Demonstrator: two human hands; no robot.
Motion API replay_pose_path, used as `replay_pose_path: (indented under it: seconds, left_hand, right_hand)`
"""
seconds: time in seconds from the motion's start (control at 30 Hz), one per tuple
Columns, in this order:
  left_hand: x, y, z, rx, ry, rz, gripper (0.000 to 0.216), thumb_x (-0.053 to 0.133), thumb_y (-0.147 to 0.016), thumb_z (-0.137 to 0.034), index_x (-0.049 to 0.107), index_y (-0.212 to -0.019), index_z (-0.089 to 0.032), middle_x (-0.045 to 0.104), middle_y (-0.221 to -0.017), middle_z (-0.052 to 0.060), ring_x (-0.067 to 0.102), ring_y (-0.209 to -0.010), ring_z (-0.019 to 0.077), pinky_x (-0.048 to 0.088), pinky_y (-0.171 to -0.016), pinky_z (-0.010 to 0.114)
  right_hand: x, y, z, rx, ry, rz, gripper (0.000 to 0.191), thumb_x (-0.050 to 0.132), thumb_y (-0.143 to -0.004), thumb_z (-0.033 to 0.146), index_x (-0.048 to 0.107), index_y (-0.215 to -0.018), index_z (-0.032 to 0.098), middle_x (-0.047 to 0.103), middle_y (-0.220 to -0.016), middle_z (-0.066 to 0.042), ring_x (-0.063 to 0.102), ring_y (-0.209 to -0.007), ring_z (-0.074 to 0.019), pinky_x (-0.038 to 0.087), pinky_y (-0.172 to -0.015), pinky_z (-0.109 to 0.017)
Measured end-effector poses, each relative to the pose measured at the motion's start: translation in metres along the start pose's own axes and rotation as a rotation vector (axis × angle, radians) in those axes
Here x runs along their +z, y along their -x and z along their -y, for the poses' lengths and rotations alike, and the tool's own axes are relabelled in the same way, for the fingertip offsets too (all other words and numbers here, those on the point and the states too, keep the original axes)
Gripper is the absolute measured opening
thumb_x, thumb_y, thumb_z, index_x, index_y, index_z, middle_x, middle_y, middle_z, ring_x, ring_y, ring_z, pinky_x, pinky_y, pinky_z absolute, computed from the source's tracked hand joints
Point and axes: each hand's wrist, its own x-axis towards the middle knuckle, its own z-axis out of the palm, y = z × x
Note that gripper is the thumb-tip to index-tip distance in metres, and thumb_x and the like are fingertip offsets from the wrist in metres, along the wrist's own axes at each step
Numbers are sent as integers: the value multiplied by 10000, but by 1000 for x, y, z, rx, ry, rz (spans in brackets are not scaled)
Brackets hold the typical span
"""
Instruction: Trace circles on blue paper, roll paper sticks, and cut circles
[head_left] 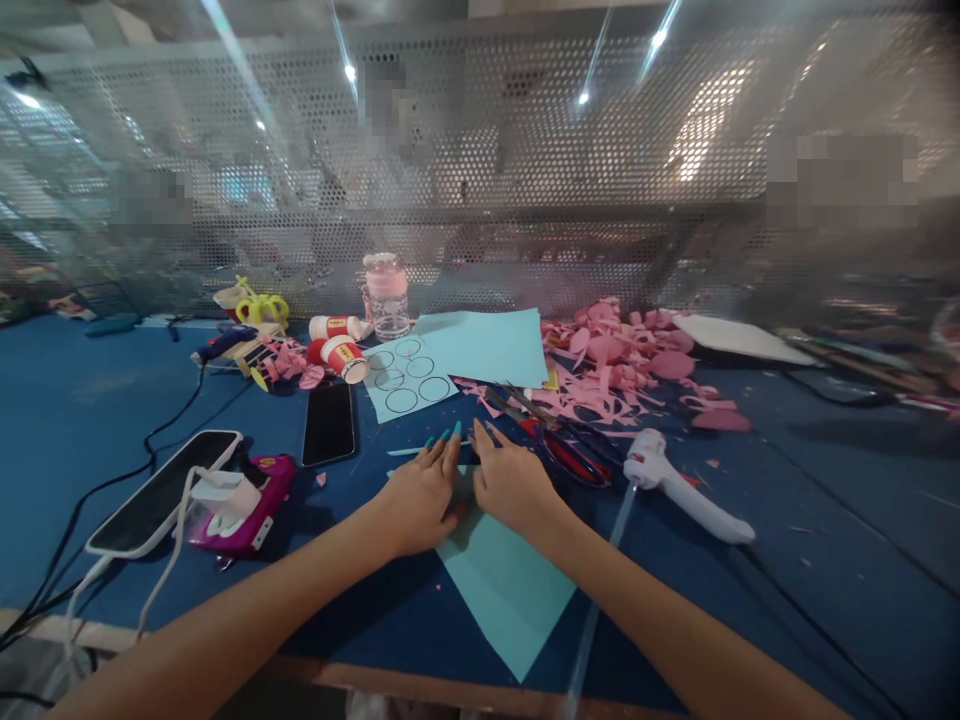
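Observation:
A light blue paper sheet (514,590) lies in front of me, one corner pointing toward the table's front edge. My left hand (424,495), with long teal nails, rests flat at the sheet's upper left, fingers stretched forward. Beside it my right hand (517,485) presses down on the upper part of the sheet, its front fingers extended and the others partly hidden. The sheet's far edge is covered by both hands. A narrow light blue paper strip (407,452) lies just beyond the left fingertips. Scissors (570,445) with red and dark blue handles lie right of my right hand.
A white glue gun (686,490) with its cord lies at right. Behind are pink paper scraps (615,360), blue sheets (487,345), a sheet with drawn circles (409,380), paper cups (345,358) and a bottle (388,300). Phones (328,425) and a purple power strip (262,515) are left.

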Motion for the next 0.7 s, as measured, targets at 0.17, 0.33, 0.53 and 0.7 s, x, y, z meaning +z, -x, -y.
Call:
replay_pose_path:
  seconds: [0.17,0.33,0.53,0.7]
  left_hand:
    - [7,-7,13,-17,74,-87,784,397,-798,-387,19,-1381,-22,193,-1436,222,170,-1338,290,177,-1067,464]
    - [12,-23,35,-2,130,-86,823,378,-813,-474,-19,-1389,-41,101,-1459,207,42,-1354,286,111,-1078,461]
    - [14,-27,36,49,100,-114,805,389,-803,-449,15,-1374,-20,159,-1436,246,135,-1346,288,127,-1074,455]
    - [17,-24,31,73,83,-137,755,409,-790,-386,108,-1345,28,238,-1395,289,226,-1316,321,216,-1049,441]
  right_hand:
    - [10,-7,-12,-32,-162,-174,711,350,-716,53,142,-1396,22,494,-1288,-161,429,-1220,-214,398,-985,-384]
    - [26,-23,-20,-130,-220,46,814,331,-661,7,-19,-1395,-22,355,-1385,-189,264,-1318,-198,225,-1096,-413]
    - [28,-26,-16,-155,-117,50,783,350,-656,11,61,-1379,-72,384,-1352,-227,273,-1311,-246,237,-1082,-461]
    - [22,-23,-11,-120,-6,58,753,376,-650,4,159,-1366,-82,454,-1295,-236,375,-1253,-276,359,-1014,-386]
